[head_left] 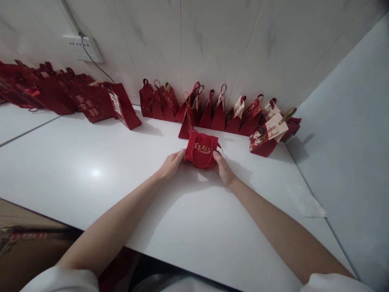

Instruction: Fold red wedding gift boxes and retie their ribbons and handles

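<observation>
Between my two hands is a small red gift bag (202,151) with gold lettering on its front and a red rope handle hanging down over it. My left hand (172,163) grips its left side, thumb on the near face and the other fingers mostly hidden. On the right side my right hand (224,166) holds it the same way. Just behind the bag stands a narrow, peaked red gift box (187,125), partly covered by it. Whether the bag rests on the white table (194,227) or is held slightly above it, I cannot tell.
A row of peaked red gift boxes (218,117) with ribbon loops lines the wall. Larger red gift bags (92,99) stand at the left. A red and cream box (267,136) leans at the right. White paper (306,200) lies near the right edge; a cardboard box (30,251) is below left.
</observation>
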